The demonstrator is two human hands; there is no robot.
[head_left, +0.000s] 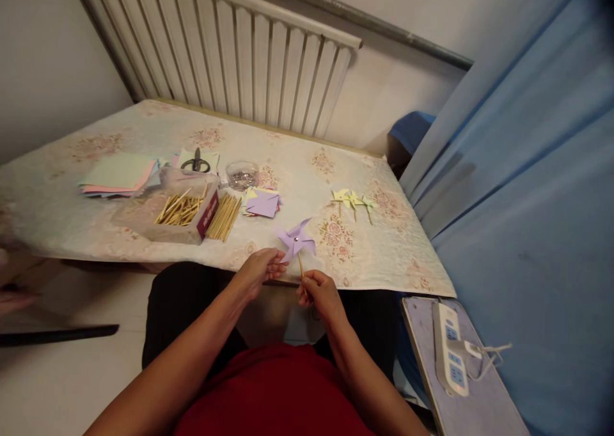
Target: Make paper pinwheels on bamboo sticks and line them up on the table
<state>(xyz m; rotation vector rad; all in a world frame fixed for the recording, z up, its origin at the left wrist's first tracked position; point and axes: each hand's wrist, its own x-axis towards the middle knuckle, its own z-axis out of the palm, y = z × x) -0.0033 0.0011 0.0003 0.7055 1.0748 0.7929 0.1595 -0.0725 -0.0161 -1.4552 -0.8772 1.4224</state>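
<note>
A purple paper pinwheel [290,241] on a thin wooden stick stands near the front edge of the cloth-covered table, a small round pin head at its centre. My right hand [320,293] pinches the stick low down between thumb and fingers. Beside the pinwheel's lower left blade is my left hand [261,270], its fingers loosely curved and apart. Whether its fingertips touch the blade is hard to tell. Farther right on the table lie a few finished pale yellow and green pinwheels [354,199].
A plastic box [158,230] of wooden sticks stands left, with loose sticks [224,218] alongside. Cut paper squares [263,203], a clear tub of pins [242,177], scissors [196,163] and a coloured paper stack [118,172] lie around. A power strip [449,350] rests at lower right.
</note>
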